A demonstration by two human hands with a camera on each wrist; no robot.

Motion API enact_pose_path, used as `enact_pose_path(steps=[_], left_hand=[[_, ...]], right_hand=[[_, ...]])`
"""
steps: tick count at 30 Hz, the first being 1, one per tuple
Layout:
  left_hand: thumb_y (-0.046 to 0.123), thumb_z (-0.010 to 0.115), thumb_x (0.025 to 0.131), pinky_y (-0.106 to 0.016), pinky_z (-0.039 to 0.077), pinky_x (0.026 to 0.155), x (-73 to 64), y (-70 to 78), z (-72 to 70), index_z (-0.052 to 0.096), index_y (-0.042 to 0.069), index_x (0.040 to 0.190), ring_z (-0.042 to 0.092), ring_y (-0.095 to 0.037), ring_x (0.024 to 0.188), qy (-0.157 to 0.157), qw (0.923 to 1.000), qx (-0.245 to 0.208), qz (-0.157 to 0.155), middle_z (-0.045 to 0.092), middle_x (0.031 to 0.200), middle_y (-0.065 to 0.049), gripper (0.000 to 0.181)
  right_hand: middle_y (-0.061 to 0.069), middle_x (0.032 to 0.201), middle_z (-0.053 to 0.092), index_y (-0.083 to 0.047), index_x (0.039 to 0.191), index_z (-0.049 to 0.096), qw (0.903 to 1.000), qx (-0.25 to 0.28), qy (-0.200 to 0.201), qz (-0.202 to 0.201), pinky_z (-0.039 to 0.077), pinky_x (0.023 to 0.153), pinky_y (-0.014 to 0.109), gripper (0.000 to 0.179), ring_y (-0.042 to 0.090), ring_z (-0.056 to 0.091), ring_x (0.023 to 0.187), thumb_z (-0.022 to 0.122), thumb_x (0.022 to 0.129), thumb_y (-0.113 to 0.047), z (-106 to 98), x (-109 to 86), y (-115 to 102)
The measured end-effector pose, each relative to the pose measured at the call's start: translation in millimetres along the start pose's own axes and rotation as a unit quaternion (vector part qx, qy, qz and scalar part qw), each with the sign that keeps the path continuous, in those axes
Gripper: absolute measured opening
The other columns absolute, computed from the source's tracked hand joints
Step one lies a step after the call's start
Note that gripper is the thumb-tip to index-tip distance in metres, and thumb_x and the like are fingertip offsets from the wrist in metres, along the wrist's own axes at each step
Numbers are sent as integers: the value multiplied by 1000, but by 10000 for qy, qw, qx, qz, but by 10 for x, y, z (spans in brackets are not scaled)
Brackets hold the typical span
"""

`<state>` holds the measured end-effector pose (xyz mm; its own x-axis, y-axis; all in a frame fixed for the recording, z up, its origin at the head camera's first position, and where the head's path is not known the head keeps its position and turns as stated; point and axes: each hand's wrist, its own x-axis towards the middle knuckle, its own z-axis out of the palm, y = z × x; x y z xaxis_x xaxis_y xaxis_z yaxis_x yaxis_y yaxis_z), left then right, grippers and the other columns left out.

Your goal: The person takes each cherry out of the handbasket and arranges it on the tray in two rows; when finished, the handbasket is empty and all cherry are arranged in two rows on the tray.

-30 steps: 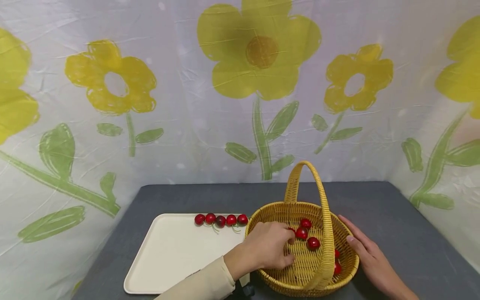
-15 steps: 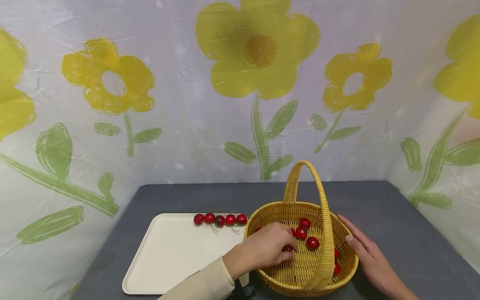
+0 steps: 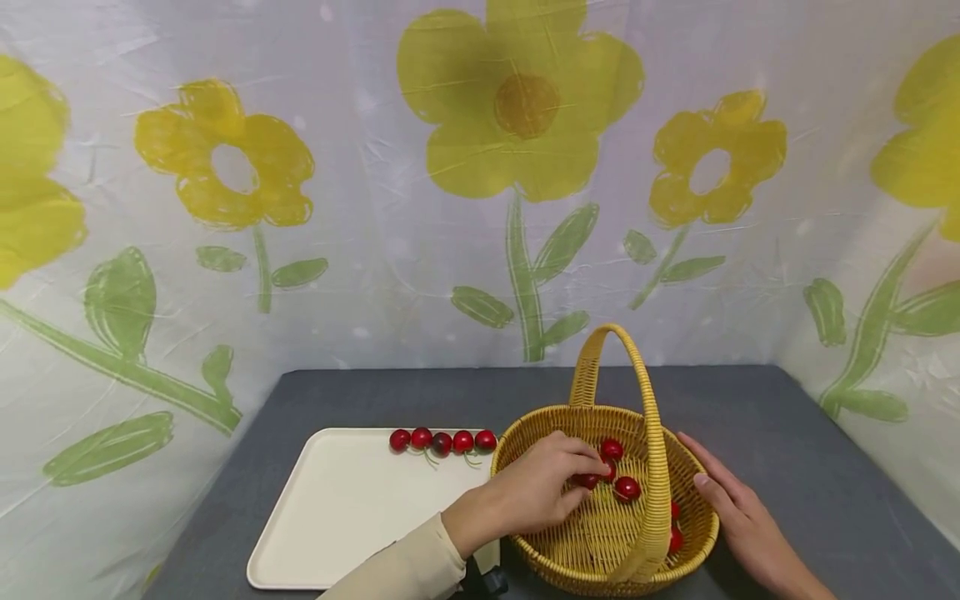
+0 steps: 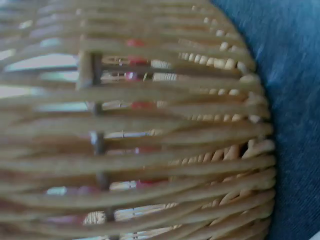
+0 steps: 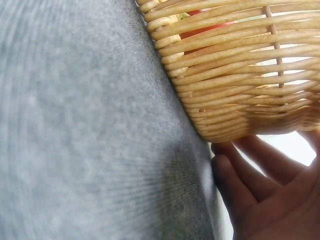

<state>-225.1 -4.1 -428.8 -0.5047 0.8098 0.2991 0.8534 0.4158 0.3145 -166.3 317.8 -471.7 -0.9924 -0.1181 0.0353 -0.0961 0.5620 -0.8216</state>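
Note:
My left hand [image 3: 536, 487] reaches over the near left rim into a yellow wicker basket [image 3: 525, 554]. Its thumb and fingers pinch a dark red cherry [image 3: 587, 481] just above the woven bottom. Close by lie more cherries, one [image 3: 611, 450] behind the fingertips and another [image 3: 627, 489] to their right; a third is partly covered by the fingers. Outside the basket, my right hand [image 3: 746, 525] rests against the right wall, thumb at the rim and fingers extended along the weave. In the right wrist view its fingers [image 5: 265, 170] touch the wicker [image 5: 235, 80].
Left of the basket lies a cream tray [image 3: 352, 517], with several cherries [image 3: 442, 442] in a row along its far edge. An arched handle [image 3: 654, 450] rises over the basket. Two cherries [image 3: 675, 540] sit partly behind it. A dark grey cloth [image 3: 795, 467] covers the table.
My left hand has closed its fingers on a cherry and carried it slightly right and away, towards the other cherries in the basket. The right hand stays against the basket.

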Motion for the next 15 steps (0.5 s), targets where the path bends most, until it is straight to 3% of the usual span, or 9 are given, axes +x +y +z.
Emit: enact_pose_path(steps=[5,8,10,12,15], left_hand=[[14,75,105,-29,51,112,-49,71,-100,78,17,136,64,-15,130,505,9975,-438,-215,73,139,2,31],[13,75,104,-26,53,111,-147,149,-213,78,17,136,66,-12,129,654,9911,-1127,-278,74,138,1,32],[10,76,103,-21,56,106,-240,195,-302,77,17,137,67,-8,129,684,9809,-1792,-328,75,138,1,34],[6,77,102,-18,59,100,-359,226,-395,77,16,135,69,-6,127,694,9634,-2552,-441,75,138,1,35],[3,79,99,-21,61,95,-590,224,-515,79,16,128,70,-7,124,759,9369,-3334,-729,75,136,0,32]], right_hand=[[17,181,25,-37,176,21,9999,-90,-75,11,58,96,27,57,54,30,160,34,121,-45,-12,-4,29],[16,180,27,-33,176,21,9998,-197,-73,-19,56,97,25,57,54,30,159,34,121,-43,-14,-12,44],[14,180,28,-33,176,21,9996,-277,-53,-23,53,95,19,57,52,31,159,33,121,-43,-17,-8,49],[13,180,28,-35,176,21,9995,-323,-36,-41,52,95,17,57,51,31,159,33,121,-43,-18,1,48],[12,180,28,-39,175,21,9995,-295,-77,-38,52,95,17,56,51,30,160,33,121,-45,-18,25,42]])
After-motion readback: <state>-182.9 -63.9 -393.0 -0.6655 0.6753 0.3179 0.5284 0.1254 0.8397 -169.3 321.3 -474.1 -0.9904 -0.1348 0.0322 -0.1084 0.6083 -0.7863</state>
